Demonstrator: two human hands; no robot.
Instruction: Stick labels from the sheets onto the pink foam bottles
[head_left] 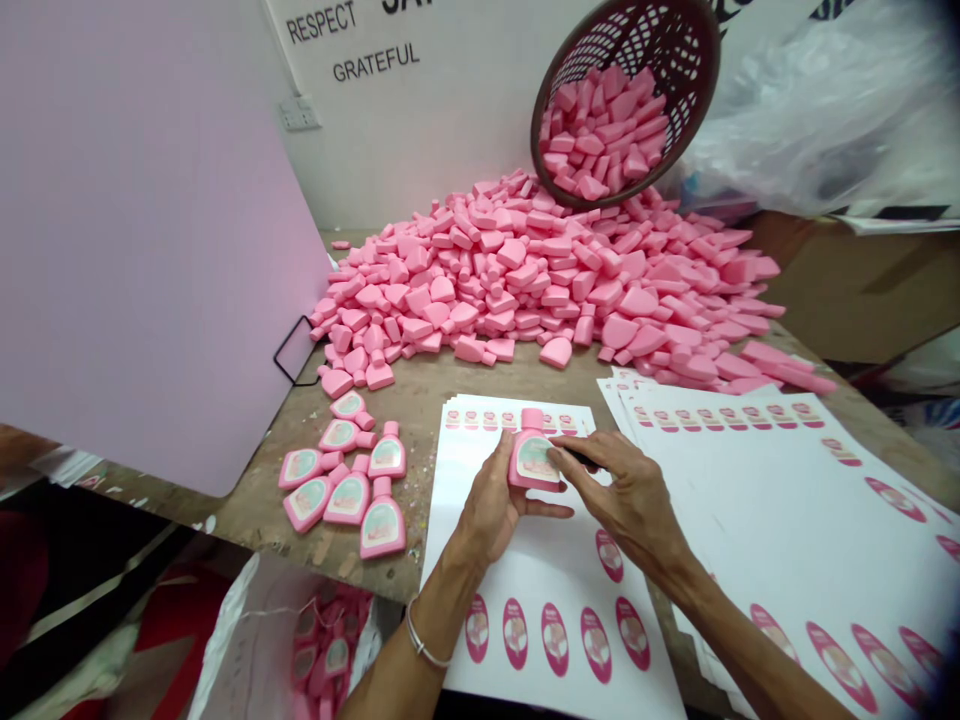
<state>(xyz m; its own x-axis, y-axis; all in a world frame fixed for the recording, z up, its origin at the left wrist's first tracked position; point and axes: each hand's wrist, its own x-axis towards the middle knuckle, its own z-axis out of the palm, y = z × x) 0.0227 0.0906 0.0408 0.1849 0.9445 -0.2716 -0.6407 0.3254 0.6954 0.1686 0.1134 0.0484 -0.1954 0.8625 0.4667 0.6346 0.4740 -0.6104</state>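
Observation:
My left hand (491, 500) is closed around a pink plastic bottle (531, 475), held upright above a sheet of stickers (480, 560). A pale green label sits on the bottle's front. My right hand (626, 490) pinches a slim black tool (581, 457), its kind not clear, and the fingertips touch the label's right edge. On the sheet below are oval pink stickers (555, 640) along the bottom and a row of small ones at the top. Several labelled pink bottles (349, 498) lie to the left of my hands.
A large heap of unlabelled pink bottles (517, 270) covers the back of the table, under a tipped brown basket (701, 80). More sticker sheets (720, 520) lie at right. A pale panel (150, 230) stands at left; below it, a white sack (247, 640) holds bottles.

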